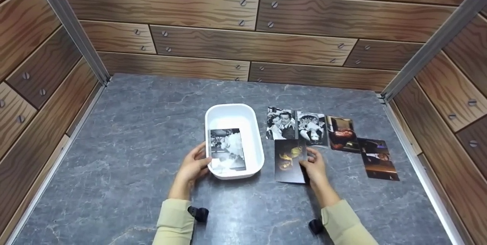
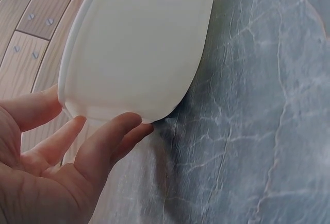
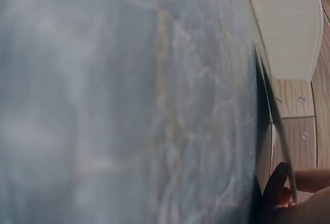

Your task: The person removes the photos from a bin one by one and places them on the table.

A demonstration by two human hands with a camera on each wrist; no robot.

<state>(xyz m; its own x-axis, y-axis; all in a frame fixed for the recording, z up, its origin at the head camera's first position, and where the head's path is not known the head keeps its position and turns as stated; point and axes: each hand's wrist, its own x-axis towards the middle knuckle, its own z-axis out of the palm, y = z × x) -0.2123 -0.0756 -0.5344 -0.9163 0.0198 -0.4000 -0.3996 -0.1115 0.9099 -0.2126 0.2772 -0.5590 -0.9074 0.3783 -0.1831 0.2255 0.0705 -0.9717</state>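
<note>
A white plastic tub (image 1: pixel 254 151) stands on the tabletop, with a black-and-white photo (image 1: pixel 228 150) lying inside it. My left hand (image 1: pixel 193 167) holds the tub's near left corner, thumb at the rim and fingers against the outer wall; the left wrist view shows the fingertips on the tub's side (image 2: pixel 139 49). Just right of the tub, my right hand (image 1: pixel 315 169) pinches the right edge of a dark photo print (image 1: pixel 289 169) with yellowish figures. From the right wrist, that print (image 3: pixel 277 116) appears edge-on, tilted off the table, between thumb and fingers.
Behind and right of the held print lie a black-and-white couple photo (image 1: pixel 280 125), another black-and-white photo (image 1: pixel 312 129), a reddish photo (image 1: pixel 341 134) and a dark colour photo (image 1: pixel 379 161). Wood-patterned walls (image 1: pixel 213 41) with metal corner posts (image 1: pixel 437 43) enclose the grey marbled table (image 1: pixel 133 142).
</note>
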